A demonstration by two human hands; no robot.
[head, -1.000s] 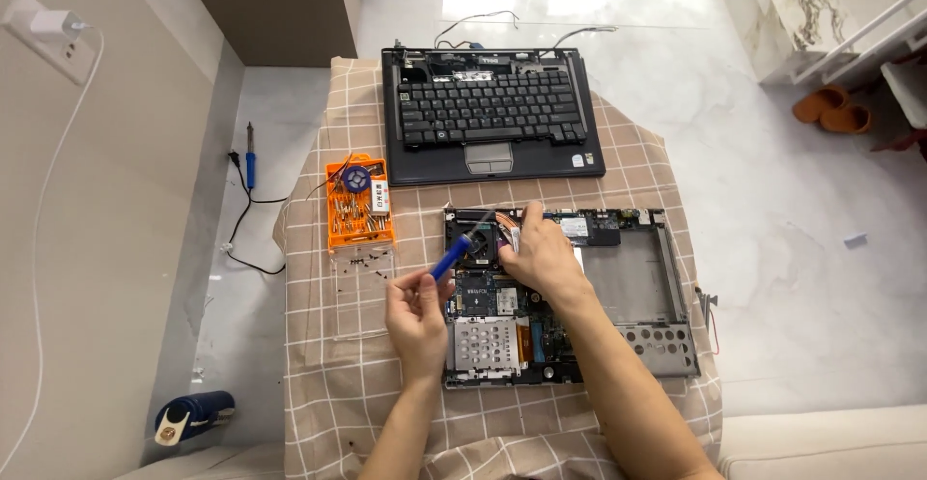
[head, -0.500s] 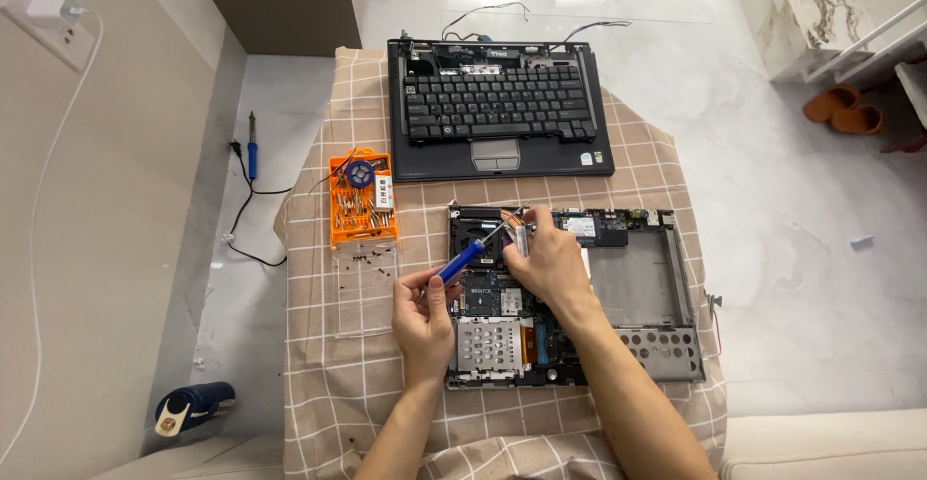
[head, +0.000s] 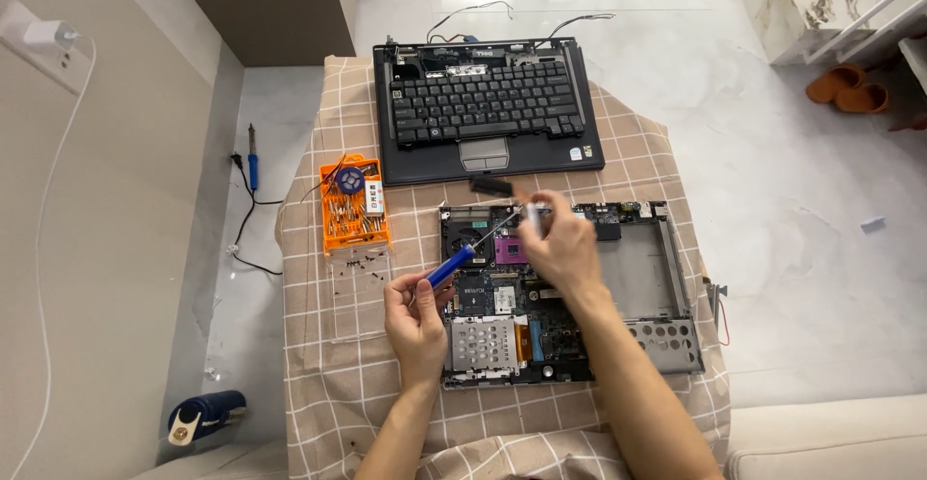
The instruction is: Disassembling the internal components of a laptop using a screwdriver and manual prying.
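- A blue-handled screwdriver (head: 454,266) is clamped in the left hand (head: 417,314); the fingers are closed round the near end of the handle.
- The tool's long axis is seen running from near-left to far-right: handle low at the left hand, thin shaft rising toward the right hand (head: 560,241).
- The tip is not resolved clearly; it appears to end just beside the right hand's fingers, above the far-left part of the opened laptop base (head: 637,277).
- The right hand is held over the purple processor socket (head: 510,251), fingers pinched together near a small pale item. The hand is motion-blurred, so what is pinched cannot be told.
- The laptop base is laid on the checked cloth (head: 319,364) over the counter, its circuit board exposed, with a perforated metal cage (head: 483,343) at its near-left corner, just right of the left hand.
- Judgement: the right hand is nearer the shaft tip and the socket; the left hand is nearer the handle and controls the axis angle.
- An orange bit case (head: 354,202) is set to the left of the base, well apart from both hands, with loose screws (head: 359,264) just near of it.
- The detached keyboard deck (head: 483,108) is placed on the far side. A small dark part (head: 492,186) lies between it and the base.
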